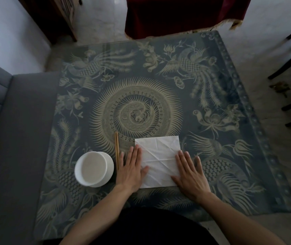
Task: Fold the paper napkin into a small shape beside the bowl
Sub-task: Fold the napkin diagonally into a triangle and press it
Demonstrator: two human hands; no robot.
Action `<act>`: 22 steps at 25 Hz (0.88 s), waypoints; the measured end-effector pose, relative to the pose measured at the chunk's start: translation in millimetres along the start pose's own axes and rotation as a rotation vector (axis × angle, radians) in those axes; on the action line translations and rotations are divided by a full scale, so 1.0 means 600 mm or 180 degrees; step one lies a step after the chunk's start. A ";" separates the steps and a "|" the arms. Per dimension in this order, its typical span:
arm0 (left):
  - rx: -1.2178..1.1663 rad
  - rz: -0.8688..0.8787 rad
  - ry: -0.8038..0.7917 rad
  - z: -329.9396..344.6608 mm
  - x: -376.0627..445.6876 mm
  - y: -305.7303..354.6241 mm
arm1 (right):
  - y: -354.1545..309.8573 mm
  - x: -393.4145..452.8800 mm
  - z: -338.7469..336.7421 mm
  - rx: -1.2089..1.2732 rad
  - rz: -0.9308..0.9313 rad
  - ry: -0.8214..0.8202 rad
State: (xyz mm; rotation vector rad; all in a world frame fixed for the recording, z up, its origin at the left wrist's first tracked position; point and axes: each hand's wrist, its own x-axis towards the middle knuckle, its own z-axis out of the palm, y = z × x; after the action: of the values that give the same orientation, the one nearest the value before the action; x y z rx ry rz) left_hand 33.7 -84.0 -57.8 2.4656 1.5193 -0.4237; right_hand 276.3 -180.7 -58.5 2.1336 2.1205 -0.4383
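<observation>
Glass-topped surface [212,71], blue cloth with pale phoenix and sunburst pattern beneath; grey sofa at frame left, dark red drape at top centre, dark chair legs at right edge.

Item, one: paper napkin [159,156], white, opened flat, creased with diagonal and cross lines, lying lower centre of frame. Roughly square; no marked long axis.

Item, one: bowl [93,168], white, empty, lower left of the napkin.

Item, one pair: chopsticks [117,150], wooden, lying between bowl and napkin, pointing toward frame top.

Left hand [131,169]: grip spread flat, fingers straight, pressing the napkin's left edge, just beside the chopsticks.

Right hand [190,171]: grip spread flat, pressing the napkin's lower right corner.

Relation: napkin lies between both hands, its far edge beyond the fingertips toward frame top. Either hand is equally near; the left is the one closer to the bowl. Folding appears not yet begun.
</observation>
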 end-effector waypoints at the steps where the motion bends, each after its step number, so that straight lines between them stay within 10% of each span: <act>1: -0.0062 -0.0025 0.0008 -0.004 0.002 -0.002 | 0.003 -0.003 -0.002 0.0006 0.0036 0.0010; 6: -0.0677 -0.0299 0.0737 -0.060 0.055 -0.008 | 0.004 -0.019 -0.013 -0.0096 -0.0386 0.0063; 22: -0.0621 -0.0352 0.0235 -0.108 0.131 -0.012 | 0.002 -0.066 -0.029 -0.0148 -0.0462 -0.0066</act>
State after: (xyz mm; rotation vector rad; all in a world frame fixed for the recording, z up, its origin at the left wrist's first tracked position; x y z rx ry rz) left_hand 69.2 6.0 -25.0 2.2791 1.6467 -0.1936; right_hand 280.3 -213.8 -31.3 1.9503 2.2598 -0.4178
